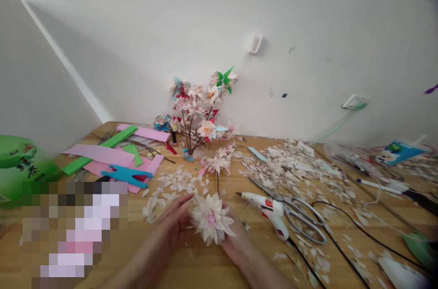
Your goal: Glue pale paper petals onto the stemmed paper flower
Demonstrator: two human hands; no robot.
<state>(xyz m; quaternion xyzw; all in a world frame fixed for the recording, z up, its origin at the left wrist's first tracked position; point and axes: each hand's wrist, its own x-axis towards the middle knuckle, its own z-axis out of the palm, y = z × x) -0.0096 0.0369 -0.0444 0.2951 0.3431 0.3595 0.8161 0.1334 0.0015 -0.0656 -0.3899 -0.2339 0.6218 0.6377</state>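
Observation:
A white many-petalled flower with a pink centre [212,219] is between my two hands near the table's front. My left hand [176,223] is at its left side, fingers curved and thumb apart; whether it grips the flower is not clear. My right hand [236,239] is behind and to the right of the flower, its fingers mostly hidden by the petals. Just beyond lies another pale flower [218,163] on a thin brown stem. Loose white petals [178,182] are scattered to the left of it. A white glue gun [270,209] lies right of my right hand.
Grey-handled scissors [304,220] and black cables lie at the right, among heaped petals [290,166]. A bunch of flowers [196,106] stands by the wall. Coloured paper strips [102,154] and a green bag [27,170] are at the left.

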